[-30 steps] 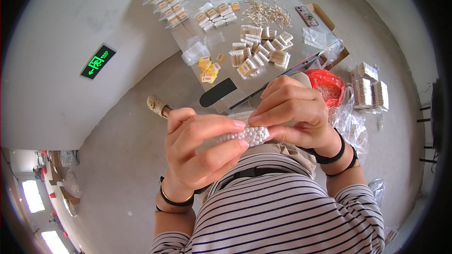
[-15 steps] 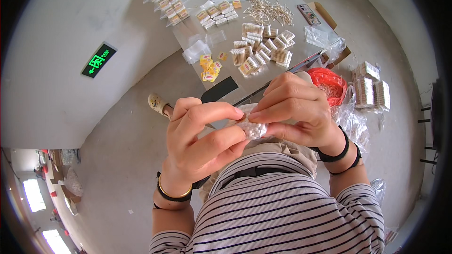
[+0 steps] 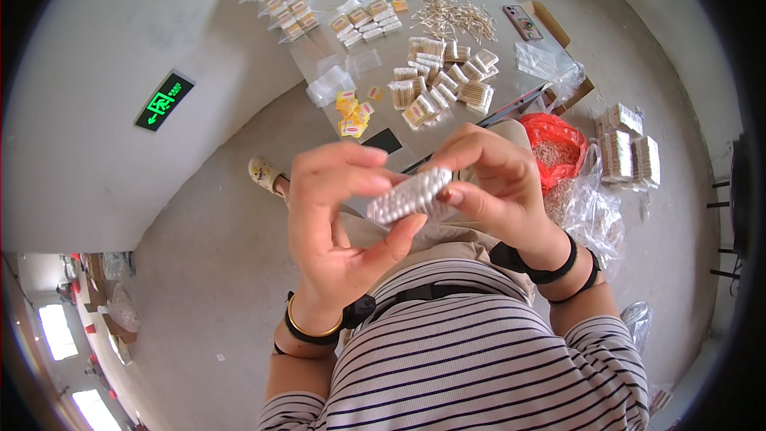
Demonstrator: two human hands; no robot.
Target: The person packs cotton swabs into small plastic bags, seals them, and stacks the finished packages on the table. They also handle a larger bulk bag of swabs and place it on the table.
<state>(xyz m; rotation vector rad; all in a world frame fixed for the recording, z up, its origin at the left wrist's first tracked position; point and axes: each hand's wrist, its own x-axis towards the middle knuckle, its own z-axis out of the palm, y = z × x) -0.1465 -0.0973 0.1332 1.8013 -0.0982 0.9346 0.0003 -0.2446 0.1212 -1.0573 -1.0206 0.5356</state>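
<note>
A small pack of cotton swabs (image 3: 411, 198), wrapped in clear plastic, is held in front of my waist with its rows of white tips facing up. My right hand (image 3: 495, 183) pinches its right end between thumb and fingers. Round the left end is my left hand (image 3: 335, 207), its thumb against the near side and its slightly blurred fingers over the far side. On the table (image 3: 447, 124) ahead lie several bundles of cotton swabs (image 3: 477, 96), a heap of loose swabs (image 3: 455, 17) and small yellow cards (image 3: 353, 116).
Finished-looking packs (image 3: 369, 22) and bagged packs (image 3: 281, 1) line the table's far left. Clear bags (image 3: 331, 86) lie at its left edge, a phone (image 3: 523, 22) at the far right. A red bag of swabs (image 3: 554, 152) and stacked bundles (image 3: 626, 152) stand to the right.
The pack has turned so its long row of tips now shows. My left fingers have lifted and spread, with the thumb now below the pack; the right hand has shifted slightly down.
</note>
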